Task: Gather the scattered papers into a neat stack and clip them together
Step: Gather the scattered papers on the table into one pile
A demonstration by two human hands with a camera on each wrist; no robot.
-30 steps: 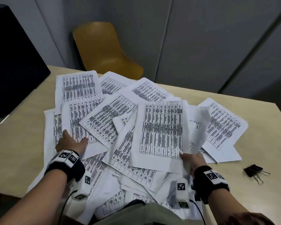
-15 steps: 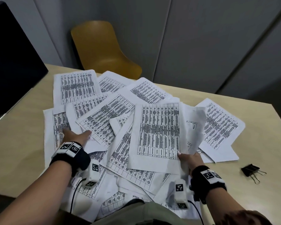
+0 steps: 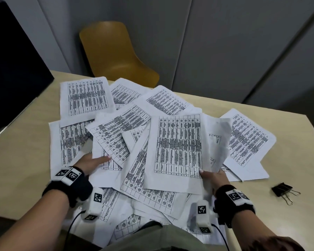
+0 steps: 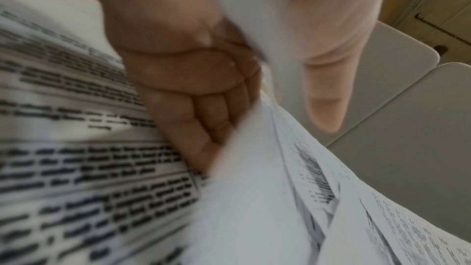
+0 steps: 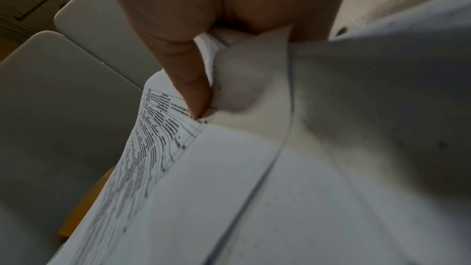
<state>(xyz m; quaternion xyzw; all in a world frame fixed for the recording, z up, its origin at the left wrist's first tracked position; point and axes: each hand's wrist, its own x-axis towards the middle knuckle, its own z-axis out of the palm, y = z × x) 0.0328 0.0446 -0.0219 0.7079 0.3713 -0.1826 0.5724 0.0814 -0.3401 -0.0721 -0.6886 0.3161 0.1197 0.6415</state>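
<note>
Many printed sheets (image 3: 116, 134) lie scattered and overlapping on the beige table (image 3: 16, 160). My left hand (image 3: 94, 162) is at the pile's left side, its thumb on top of a sheet and its fingers tucked beneath. The left wrist view shows those fingers (image 4: 196, 104) curled under paper, pinching it against the thumb. My right hand (image 3: 212, 176) pinches the lower right corner of a table-printed sheet (image 3: 178, 147), which stands lifted off the pile along with a curled sheet behind it. In the right wrist view the thumb (image 5: 190, 82) presses on that paper. A black binder clip (image 3: 282, 189) lies at the right.
A yellow chair (image 3: 114, 57) stands behind the table's far edge. A large black object (image 3: 13, 69) sits on the table's far left. Some sheets hang over the near edge by my lap. Grey wall panels close the background.
My left hand slid right toward the pile's middle and went under the sheets, drawing left-side papers inward. My right hand kept its hold on the lifted sheet, barely moving.
</note>
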